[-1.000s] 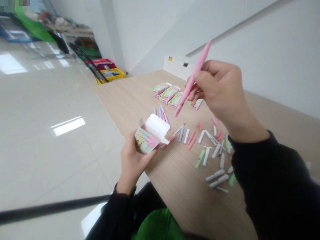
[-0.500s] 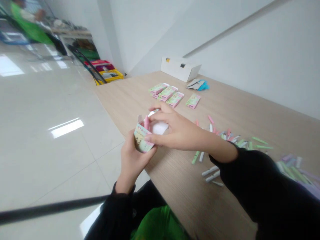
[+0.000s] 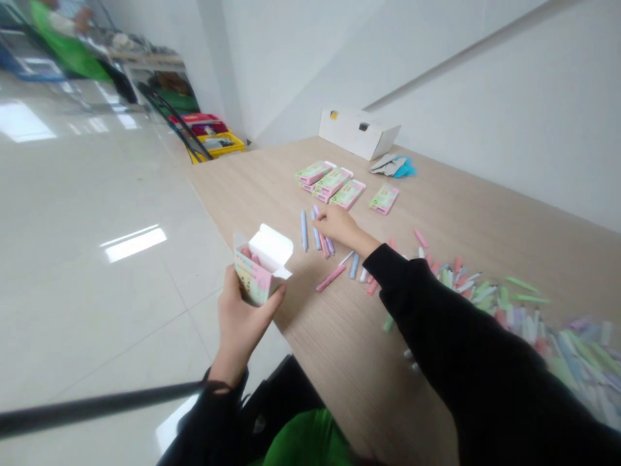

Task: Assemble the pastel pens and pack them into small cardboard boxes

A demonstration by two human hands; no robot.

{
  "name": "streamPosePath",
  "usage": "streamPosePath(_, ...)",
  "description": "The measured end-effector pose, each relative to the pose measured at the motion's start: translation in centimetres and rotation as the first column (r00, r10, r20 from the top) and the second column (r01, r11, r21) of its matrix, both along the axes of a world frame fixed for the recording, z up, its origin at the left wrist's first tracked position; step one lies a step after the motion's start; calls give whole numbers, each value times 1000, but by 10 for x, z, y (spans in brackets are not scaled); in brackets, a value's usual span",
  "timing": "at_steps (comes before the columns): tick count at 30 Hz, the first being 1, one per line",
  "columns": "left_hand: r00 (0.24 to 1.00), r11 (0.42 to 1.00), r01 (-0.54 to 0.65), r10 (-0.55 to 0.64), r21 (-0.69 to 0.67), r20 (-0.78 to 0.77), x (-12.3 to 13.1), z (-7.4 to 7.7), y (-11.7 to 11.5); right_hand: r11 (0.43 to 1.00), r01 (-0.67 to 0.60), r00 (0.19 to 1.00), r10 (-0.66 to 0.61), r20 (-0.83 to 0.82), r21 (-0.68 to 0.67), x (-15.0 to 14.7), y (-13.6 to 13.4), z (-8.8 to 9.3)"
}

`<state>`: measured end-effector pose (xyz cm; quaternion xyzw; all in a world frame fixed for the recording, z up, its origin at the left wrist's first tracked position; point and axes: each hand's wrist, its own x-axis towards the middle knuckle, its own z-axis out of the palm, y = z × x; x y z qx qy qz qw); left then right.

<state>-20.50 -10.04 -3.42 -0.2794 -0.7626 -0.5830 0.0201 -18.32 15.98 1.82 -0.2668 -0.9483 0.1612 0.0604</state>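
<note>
My left hand (image 3: 247,317) holds a small pink and green printed carton (image 3: 252,275) over the table's near edge. The carton's white flap (image 3: 272,246) stands open, and pink pen ends (image 3: 251,254) show inside. Out over the table, my right hand (image 3: 337,224) pinches a slim purple pen (image 3: 317,210), its fingertips partly hiding it. Blue, pink and purple pens lie right under and beside those fingers, among them a blue pen (image 3: 304,231) to the left. A pink pen (image 3: 330,278) rests nearer to me.
Several filled-looking cartons (image 3: 332,182) lie farther back, with a single carton (image 3: 384,199) to their right. A white box (image 3: 359,134) and a grey and blue cloth (image 3: 392,166) are near the wall. Many mixed pens (image 3: 514,317) spread at right. A person (image 3: 68,39) sits far left.
My right hand has left the carton and reached forward to the pens on the table. The left hand has moved slightly left with the carton, its flap now in full view.
</note>
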Motion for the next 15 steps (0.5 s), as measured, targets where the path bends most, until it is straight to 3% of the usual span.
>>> streamPosePath(9, 993, 998, 58, -58, 2, -106, 5, 2, -1, 998, 45, 993, -50, 107, 51, -49, -31, -6)
streamPosePath(12, 991, 998, 58, -58, 1, -124, 5, 2, -1, 998, 39, 998, -42, 44, 54, -38, -32, 11)
streamPosePath(15, 992, 999, 40, -37, 24, -119, 5, 2, -1, 997, -25, 979, 9, -204, -77, -7, -36, 50)
